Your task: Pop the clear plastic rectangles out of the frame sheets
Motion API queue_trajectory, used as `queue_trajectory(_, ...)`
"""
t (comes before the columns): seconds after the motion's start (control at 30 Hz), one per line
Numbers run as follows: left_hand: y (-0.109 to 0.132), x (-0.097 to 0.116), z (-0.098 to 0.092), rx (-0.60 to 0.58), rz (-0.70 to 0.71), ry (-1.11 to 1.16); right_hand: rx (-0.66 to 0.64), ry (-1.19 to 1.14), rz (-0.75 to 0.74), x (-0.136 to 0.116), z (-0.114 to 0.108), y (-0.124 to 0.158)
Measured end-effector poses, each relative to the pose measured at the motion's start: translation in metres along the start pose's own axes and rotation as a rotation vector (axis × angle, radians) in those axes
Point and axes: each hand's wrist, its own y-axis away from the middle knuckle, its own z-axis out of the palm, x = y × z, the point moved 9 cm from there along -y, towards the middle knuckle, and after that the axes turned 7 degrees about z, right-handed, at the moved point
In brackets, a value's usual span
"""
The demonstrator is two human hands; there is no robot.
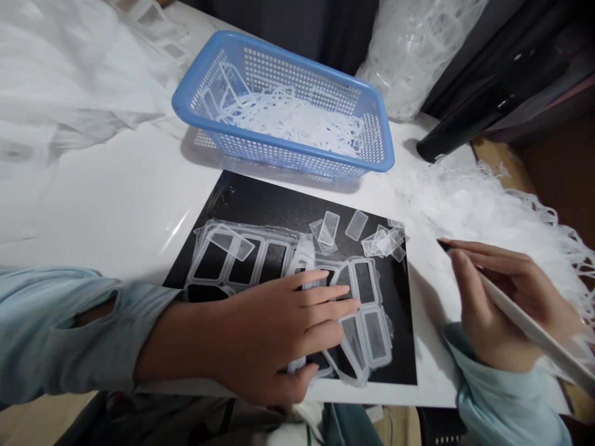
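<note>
My left hand (274, 334) lies flat with its fingers apart, pressing on a clear plastic sheet with rectangular cut-outs (365, 334). The sheet rests on a black cutting mat (297, 201), and my hand hides part of it. Several small clear plastic rectangles (356, 225) lie loose on the mat above my fingertips. To the right of the mat, my right hand (493, 303) grips a white pen-shaped tool (534, 328) with a dark tip. That tip points up and left, off the mat, and touches nothing I can make out.
A blue plastic mesh basket (279, 139) filled with clear plastic strips stands on the white table (93, 204) behind the mat. Tangled plastic trimmings (493, 204) lie at the right, a black cylinder (483, 105) at the back right, and white plastic sheeting (69, 80) at the far left.
</note>
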Motion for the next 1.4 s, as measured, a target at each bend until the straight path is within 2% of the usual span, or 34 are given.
queue_trajectory(0.03,0.0,0.0,0.0,0.009,-0.012,-0.012,0.198,0.055,0.059,-0.001,-0.008,0.002)
queue_trajectory(0.1,0.002,-0.003,-0.002,0.044,-0.051,-0.043,0.151,0.008,0.122,-0.007,0.011,0.002)
queue_trajectory(0.13,0.003,-0.004,-0.004,0.069,-0.076,-0.067,0.078,-0.052,0.143,-0.009,0.022,0.002)
queue_trajectory(0.23,0.006,-0.007,-0.01,0.138,-0.125,-0.159,-0.247,-0.239,0.139,-0.017,0.051,0.003)
queue_trajectory(0.33,0.003,-0.001,-0.011,0.142,-0.079,-0.252,-0.566,-0.387,0.085,-0.03,0.072,0.011)
queue_trajectory(0.43,-0.002,0.012,-0.003,0.04,0.049,-0.327,-0.691,-0.464,0.069,-0.039,0.082,0.017)
queue_trajectory(0.53,-0.003,0.015,0.001,0.0,0.08,-0.311,-0.677,-0.457,0.079,-0.042,0.088,0.018)
queue_trajectory(0.8,0.001,0.013,-0.003,0.058,0.055,-0.249,-0.611,-0.41,-0.016,-0.05,0.093,0.02)
queue_trajectory(1.4,0.0,0.017,-0.003,0.034,0.095,-0.324,-0.624,-0.374,-0.151,-0.059,0.094,0.021)
